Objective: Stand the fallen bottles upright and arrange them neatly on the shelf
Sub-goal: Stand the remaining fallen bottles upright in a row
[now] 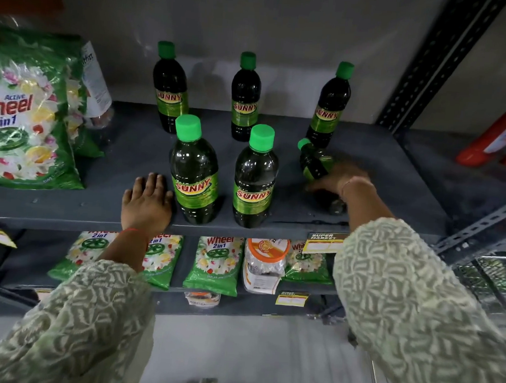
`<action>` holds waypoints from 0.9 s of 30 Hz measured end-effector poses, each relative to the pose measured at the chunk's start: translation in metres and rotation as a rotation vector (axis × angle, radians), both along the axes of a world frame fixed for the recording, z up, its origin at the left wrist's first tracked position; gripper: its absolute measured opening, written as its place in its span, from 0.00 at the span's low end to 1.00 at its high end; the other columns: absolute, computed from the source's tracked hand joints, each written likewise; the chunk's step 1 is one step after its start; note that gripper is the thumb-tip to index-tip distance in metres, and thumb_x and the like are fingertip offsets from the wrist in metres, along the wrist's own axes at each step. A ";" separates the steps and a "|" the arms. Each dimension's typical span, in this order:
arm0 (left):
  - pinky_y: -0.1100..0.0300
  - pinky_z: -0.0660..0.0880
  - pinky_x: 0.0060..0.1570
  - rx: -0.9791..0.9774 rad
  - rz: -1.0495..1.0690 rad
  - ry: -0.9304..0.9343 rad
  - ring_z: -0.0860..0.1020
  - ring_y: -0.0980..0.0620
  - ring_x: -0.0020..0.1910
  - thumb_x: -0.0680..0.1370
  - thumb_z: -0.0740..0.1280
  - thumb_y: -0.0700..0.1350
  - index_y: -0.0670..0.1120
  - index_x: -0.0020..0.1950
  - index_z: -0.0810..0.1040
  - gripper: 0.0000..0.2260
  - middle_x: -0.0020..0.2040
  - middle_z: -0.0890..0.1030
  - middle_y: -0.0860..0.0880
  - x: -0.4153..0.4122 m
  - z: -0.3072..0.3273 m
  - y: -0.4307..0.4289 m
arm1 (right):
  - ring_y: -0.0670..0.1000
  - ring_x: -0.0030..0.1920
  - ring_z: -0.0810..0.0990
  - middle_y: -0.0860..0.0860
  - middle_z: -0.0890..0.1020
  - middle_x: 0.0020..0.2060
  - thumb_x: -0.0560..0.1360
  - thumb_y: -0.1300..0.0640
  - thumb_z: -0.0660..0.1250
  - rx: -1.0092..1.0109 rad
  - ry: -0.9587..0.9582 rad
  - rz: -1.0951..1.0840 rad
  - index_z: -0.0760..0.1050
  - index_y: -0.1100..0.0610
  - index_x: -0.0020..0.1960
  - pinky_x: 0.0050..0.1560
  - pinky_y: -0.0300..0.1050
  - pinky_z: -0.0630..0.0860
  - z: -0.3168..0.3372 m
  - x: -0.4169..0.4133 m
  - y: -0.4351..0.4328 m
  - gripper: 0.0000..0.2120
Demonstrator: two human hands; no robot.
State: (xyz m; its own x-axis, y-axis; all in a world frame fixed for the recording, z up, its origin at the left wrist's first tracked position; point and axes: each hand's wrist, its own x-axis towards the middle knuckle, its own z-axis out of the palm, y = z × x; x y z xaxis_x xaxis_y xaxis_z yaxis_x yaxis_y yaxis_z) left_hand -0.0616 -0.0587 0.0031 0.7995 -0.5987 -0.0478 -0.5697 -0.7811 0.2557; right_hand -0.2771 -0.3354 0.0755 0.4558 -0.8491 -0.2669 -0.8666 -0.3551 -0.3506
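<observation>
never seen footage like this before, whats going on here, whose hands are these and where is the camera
There is no machine: the single picture comes from a camera worn on a person's head, looking down at their own arms. On the grey shelf five green-capped Sunny bottles stand upright in two rows. The right hand grips a sixth, tilted Sunny bottle, apparently mid-lift; motion blur hides the details. The left hand rests flat on the shelf edge, holding nothing. A Wheel detergent bag stands at left.

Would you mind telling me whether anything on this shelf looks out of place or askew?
Yes: one bottle at front right is lying tilted, cap pointing back left, under the right hand. The other five bottles stand upright in two rows. The left hand rests flat on the shelf edge.
</observation>
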 end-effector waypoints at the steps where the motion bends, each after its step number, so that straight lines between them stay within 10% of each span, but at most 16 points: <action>1: 0.47 0.50 0.75 0.001 0.001 -0.006 0.49 0.44 0.77 0.81 0.48 0.49 0.44 0.76 0.51 0.24 0.79 0.53 0.46 0.000 0.000 0.000 | 0.58 0.53 0.79 0.56 0.82 0.54 0.56 0.42 0.77 0.025 -0.107 -0.056 0.75 0.55 0.58 0.55 0.50 0.76 -0.005 0.004 0.004 0.34; 9: 0.46 0.51 0.74 0.000 -0.005 -0.036 0.51 0.43 0.77 0.81 0.49 0.48 0.45 0.76 0.52 0.24 0.78 0.54 0.46 0.001 -0.003 0.001 | 0.61 0.57 0.72 0.62 0.75 0.56 0.59 0.47 0.77 -0.284 -0.882 -0.307 0.64 0.65 0.62 0.59 0.55 0.71 -0.039 0.015 0.056 0.40; 17: 0.46 0.50 0.75 0.013 -0.003 -0.016 0.50 0.43 0.77 0.81 0.49 0.48 0.46 0.76 0.52 0.24 0.79 0.52 0.47 0.003 -0.005 0.000 | 0.52 0.61 0.73 0.56 0.75 0.62 0.65 0.60 0.74 -0.033 -0.998 -0.147 0.57 0.57 0.72 0.59 0.30 0.69 -0.052 -0.011 0.057 0.41; 21: 0.47 0.49 0.75 0.010 0.001 -0.010 0.49 0.44 0.77 0.81 0.49 0.49 0.46 0.76 0.51 0.24 0.79 0.52 0.47 0.003 -0.005 0.001 | 0.58 0.71 0.58 0.58 0.62 0.71 0.58 0.50 0.79 -0.107 -0.880 -0.211 0.48 0.56 0.74 0.73 0.55 0.55 -0.052 -0.005 0.060 0.55; 27: 0.47 0.48 0.75 0.008 -0.002 0.002 0.48 0.44 0.77 0.81 0.48 0.50 0.46 0.77 0.49 0.24 0.79 0.51 0.47 0.003 -0.004 0.001 | 0.55 0.56 0.77 0.54 0.77 0.52 0.63 0.63 0.76 0.049 -0.946 -0.158 0.64 0.61 0.58 0.58 0.49 0.73 -0.053 -0.019 0.051 0.30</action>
